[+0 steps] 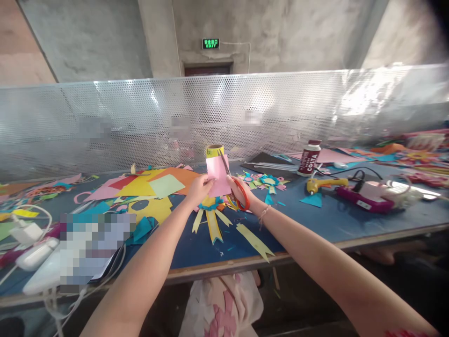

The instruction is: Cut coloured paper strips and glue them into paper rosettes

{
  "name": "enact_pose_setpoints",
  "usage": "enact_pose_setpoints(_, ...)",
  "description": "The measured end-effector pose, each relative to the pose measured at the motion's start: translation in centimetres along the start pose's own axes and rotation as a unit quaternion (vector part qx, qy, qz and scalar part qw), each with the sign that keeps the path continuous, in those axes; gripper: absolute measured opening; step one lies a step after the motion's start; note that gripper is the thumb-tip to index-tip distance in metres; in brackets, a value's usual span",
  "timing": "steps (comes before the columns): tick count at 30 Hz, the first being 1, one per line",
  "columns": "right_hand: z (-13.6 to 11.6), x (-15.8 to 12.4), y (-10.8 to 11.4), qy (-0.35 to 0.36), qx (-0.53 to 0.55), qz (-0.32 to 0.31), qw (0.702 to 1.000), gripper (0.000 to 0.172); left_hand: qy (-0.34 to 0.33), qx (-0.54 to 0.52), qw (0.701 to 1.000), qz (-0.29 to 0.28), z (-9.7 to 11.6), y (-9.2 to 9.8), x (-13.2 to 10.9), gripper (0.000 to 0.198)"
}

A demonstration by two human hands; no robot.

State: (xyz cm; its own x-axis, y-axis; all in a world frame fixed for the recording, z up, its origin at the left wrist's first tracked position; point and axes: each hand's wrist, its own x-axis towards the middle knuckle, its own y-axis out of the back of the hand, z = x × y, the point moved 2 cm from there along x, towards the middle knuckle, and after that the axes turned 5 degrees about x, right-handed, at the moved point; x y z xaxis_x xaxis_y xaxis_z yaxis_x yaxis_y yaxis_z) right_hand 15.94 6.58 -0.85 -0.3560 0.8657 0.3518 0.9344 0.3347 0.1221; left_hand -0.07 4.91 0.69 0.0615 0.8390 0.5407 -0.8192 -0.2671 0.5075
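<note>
Pink paper (217, 172), long axis upright, is pinched by left fingers (205, 181); right fingers (233, 184) grip red-handled scissors (227, 170) pointing up-left.

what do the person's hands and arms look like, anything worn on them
The left hand and right hand wear no gloves, and both forearms are bare. A thin, pale bracelet circles the right wrist; none shows on the left. Red, patterned fabric at the bottom right edge may be a sleeve.
</note>
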Motion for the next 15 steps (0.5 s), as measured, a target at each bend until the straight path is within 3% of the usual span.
enact_pose_setpoints(7, 1.0, 0.4, 0.0, 0.023, 0.100, -0.021, 0.994, 0.046, 0.015, 0.015, 1.000, 0.018, 0.2, 0.2, 0.0, 0.021)
enact_pose_setpoints(15, 0.9, 0.6, 0.0, -0.003, 0.125, -0.023, 0.992, 0.053, 0.006, -0.001, 0.999, -0.047, 0.3, -0.4, -0.2, 0.025)
